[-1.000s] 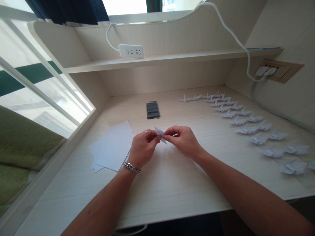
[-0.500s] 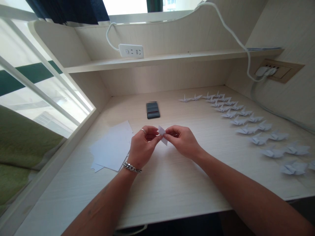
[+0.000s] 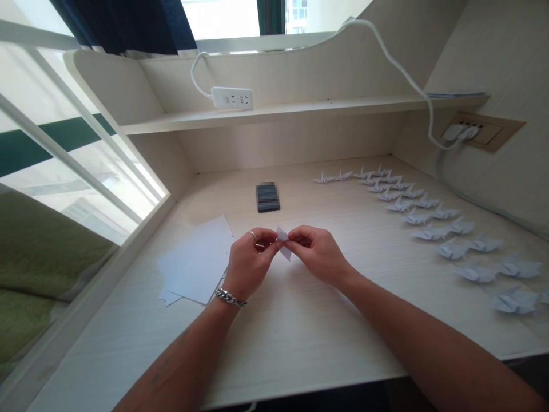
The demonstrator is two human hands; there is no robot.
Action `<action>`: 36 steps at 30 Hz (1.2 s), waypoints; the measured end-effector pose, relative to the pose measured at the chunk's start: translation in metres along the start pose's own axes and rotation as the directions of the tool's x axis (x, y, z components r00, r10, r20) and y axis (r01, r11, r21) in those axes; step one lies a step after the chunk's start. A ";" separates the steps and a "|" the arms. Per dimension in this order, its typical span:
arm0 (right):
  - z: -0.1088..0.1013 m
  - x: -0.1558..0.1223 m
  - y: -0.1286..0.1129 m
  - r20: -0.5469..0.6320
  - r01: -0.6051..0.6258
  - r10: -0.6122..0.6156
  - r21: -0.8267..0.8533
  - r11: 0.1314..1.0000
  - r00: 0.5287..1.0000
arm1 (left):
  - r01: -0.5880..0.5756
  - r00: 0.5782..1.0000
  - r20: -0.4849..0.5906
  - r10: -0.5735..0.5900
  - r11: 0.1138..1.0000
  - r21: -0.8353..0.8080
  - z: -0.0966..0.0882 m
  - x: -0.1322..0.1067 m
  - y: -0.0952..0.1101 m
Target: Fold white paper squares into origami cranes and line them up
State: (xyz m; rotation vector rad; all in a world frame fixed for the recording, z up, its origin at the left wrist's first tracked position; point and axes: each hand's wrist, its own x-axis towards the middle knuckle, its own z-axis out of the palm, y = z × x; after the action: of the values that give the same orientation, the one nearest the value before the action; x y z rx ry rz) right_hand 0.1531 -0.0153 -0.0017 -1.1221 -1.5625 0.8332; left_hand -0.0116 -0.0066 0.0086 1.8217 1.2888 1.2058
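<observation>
A pale wooden desk (image 3: 300,337) is standing below a shelf (image 3: 300,111); on the right, a light wall (image 3: 510,63) is carrying a socket panel (image 3: 491,135). Daylight is coming through the window (image 3: 225,20); a blue curtain (image 3: 132,26) is hanging at its left.

The folded paper (image 3: 286,253), cranes (image 3: 453,250) and sheets (image 3: 195,260) are white, the desk (image 3: 309,337) streaky cream, the bracelet (image 3: 230,297) silver.

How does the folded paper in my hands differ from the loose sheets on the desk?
The folded paper is small and narrow, while the loose sheets are much larger. The folded paper is pinched between the fingers of the left hand and right hand, off to the right of the loose sheets, which lie flat in an uneven pile on the desk. Both are white.
</observation>
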 end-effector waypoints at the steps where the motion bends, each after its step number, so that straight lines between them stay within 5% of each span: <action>1: 0.000 0.000 0.000 -0.007 -0.003 0.003 0.004 1.000 1.000 | 0.014 1.000 0.025 -0.015 1.000 0.014 0.000 0.000 0.000; 6: 0.001 0.001 -0.001 -0.032 -0.017 0.017 -0.008 1.000 0.999 | 0.015 0.995 0.098 -0.024 0.996 0.090 -0.001 0.000 0.003; 25: 0.011 -0.005 -0.005 -0.130 0.017 -0.019 -0.017 1.000 0.991 | -0.177 0.982 -0.018 0.189 0.947 0.269 0.006 -0.006 0.006; 36: 0.012 -0.006 -0.004 -0.155 0.036 -0.026 0.065 0.997 0.988 | -0.323 0.929 -0.062 0.365 0.880 0.350 0.009 -0.008 0.003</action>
State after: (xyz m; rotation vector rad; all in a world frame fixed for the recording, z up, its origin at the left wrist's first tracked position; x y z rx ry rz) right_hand 0.1413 -0.0218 -0.0033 -1.0846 -1.4105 0.7554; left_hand -0.0030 -0.0152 0.0047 2.3329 1.3397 1.3707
